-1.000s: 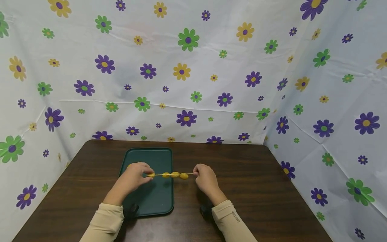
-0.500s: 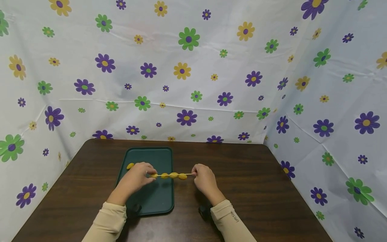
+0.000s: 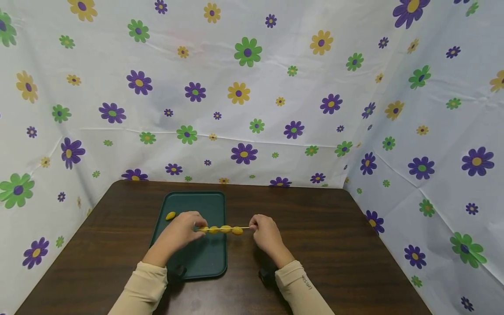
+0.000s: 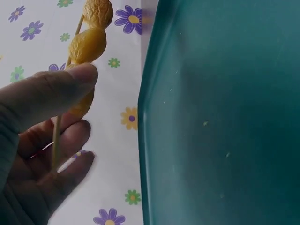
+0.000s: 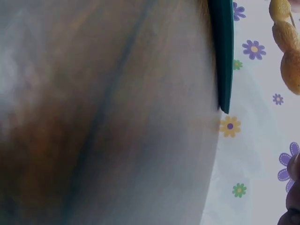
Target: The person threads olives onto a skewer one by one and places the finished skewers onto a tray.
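My left hand (image 3: 179, 232) pinches a yellow oval fruit (image 4: 83, 104) on a thin wooden skewer (image 3: 246, 227), thumb against fingers. In the left wrist view the skewer's bare end runs down past the fingers. Several such fruits, wrinkled and glossy, sit threaded side by side to the right of this hand. My right hand (image 3: 267, 234) grips the skewer's other end between thumb and curled fingers; only its fingertips show at the edge of the right wrist view. The skewer is held level above the right part of a dark green tray (image 3: 201, 260).
A loose yellow fruit (image 3: 170, 215) lies in the tray near its left rim. The tray sits on a brown wooden table (image 3: 315, 245). A white flowered cloth (image 3: 260, 113) hangs behind the table and along its sides.
My left hand has slid right along the skewer, bringing its fruit up close to the others. The loose fruit on the tray has come into fuller view. The right hand has barely moved.
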The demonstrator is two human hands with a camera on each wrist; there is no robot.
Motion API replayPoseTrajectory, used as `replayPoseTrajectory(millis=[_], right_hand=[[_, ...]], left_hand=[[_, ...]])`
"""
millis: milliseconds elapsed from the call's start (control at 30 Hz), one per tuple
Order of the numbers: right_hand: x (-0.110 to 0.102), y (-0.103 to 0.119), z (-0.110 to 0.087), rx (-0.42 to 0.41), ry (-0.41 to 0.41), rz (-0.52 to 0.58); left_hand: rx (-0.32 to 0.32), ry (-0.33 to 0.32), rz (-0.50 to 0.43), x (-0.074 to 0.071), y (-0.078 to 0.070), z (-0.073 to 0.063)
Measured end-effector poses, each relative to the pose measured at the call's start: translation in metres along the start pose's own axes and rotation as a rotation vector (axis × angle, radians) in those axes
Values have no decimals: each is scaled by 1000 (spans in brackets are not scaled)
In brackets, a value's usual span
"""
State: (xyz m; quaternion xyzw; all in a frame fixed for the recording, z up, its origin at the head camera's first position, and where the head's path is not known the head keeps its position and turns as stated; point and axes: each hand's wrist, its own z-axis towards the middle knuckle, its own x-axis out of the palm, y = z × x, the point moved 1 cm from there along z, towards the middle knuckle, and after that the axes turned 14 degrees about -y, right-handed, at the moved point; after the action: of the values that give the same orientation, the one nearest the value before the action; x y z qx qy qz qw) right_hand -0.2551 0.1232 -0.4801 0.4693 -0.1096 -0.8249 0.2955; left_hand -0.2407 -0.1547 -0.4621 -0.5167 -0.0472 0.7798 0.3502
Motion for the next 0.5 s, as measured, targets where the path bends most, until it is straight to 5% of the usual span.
replayPoseTrajectory(millis=[200,500], right_hand=[[-3,-9,1,32,6,71],[-11,-30,8,73,-4,72]], left_hand=[[-45,33,-50,-12,18,-1],[-285,68,234,-47,60,6]])
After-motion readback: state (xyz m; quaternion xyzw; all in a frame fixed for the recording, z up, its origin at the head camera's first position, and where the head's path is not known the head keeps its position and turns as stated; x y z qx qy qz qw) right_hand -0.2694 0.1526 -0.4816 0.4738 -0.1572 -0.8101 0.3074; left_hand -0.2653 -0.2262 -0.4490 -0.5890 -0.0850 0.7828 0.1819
